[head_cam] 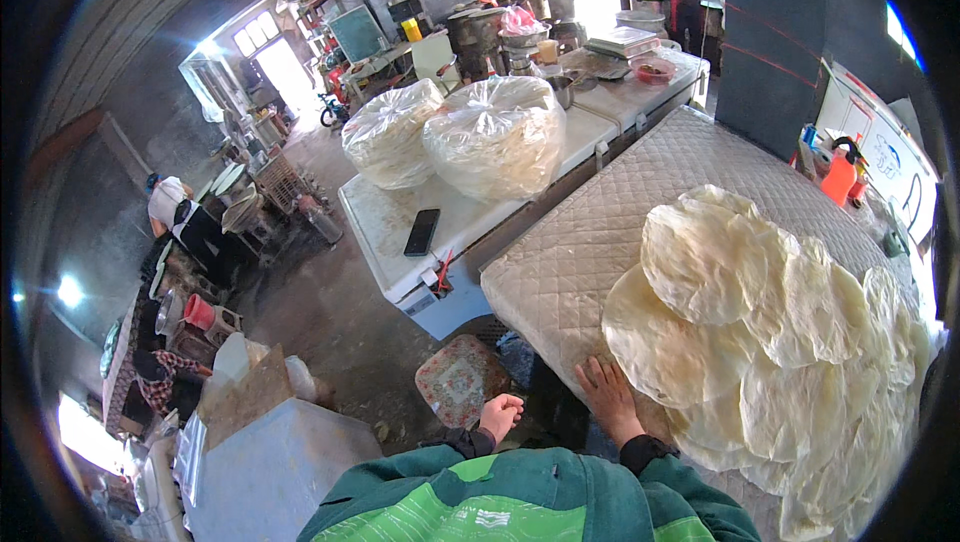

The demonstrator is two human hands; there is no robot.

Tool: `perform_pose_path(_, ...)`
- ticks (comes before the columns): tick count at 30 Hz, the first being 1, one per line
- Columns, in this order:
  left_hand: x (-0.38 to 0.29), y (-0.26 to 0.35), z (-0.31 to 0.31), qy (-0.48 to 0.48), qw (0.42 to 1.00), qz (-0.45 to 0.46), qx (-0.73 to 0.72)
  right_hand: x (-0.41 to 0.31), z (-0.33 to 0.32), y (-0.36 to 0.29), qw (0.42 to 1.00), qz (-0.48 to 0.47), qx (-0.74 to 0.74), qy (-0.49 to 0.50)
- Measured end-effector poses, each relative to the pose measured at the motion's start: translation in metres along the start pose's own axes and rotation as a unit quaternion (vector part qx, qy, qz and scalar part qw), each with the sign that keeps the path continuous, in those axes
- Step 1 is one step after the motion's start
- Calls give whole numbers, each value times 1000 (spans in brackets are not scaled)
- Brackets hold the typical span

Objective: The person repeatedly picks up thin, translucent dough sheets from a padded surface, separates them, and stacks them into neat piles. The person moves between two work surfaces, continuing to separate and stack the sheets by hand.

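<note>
My right hand (609,397) lies with spread fingers on the front edge of a quilted beige pad (570,272), just left of many thin round flatbreads (679,339) that overlap across the pad. The hand holds nothing. My left hand (501,417) hangs in front of my body with its fingers curled in; nothing shows in it. Beyond it stands a stool with a floral cushion (461,380). On the white chest freezer (382,242) ahead are two clear plastic bags of flatbreads (495,144) and a black phone (422,232).
A pale box-shaped surface (285,459) with cardboard stands at the lower left. Farther along the freezer are a pot, a red plastic bowl (652,70) and a scale-like device. Spray bottles (838,180) stand beyond the pad. People work at the far left and far back.
</note>
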State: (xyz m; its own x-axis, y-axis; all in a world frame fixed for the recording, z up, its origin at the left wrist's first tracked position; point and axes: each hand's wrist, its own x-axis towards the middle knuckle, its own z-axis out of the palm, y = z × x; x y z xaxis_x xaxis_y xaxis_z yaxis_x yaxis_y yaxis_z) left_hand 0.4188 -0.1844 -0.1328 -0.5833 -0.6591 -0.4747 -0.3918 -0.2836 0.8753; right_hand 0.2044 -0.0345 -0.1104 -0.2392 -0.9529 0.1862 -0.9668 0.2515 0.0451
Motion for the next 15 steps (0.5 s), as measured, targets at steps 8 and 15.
perform_pose_path(8, 9, -1, 4, -157, 972, 108, 140, 5, -11, -11, 995, 57, 67, -44)
perform_pose_path(15, 32, -31, -70, -188, 964, 15, 188, 12, -18, -59, 986, 112, 124, 25)
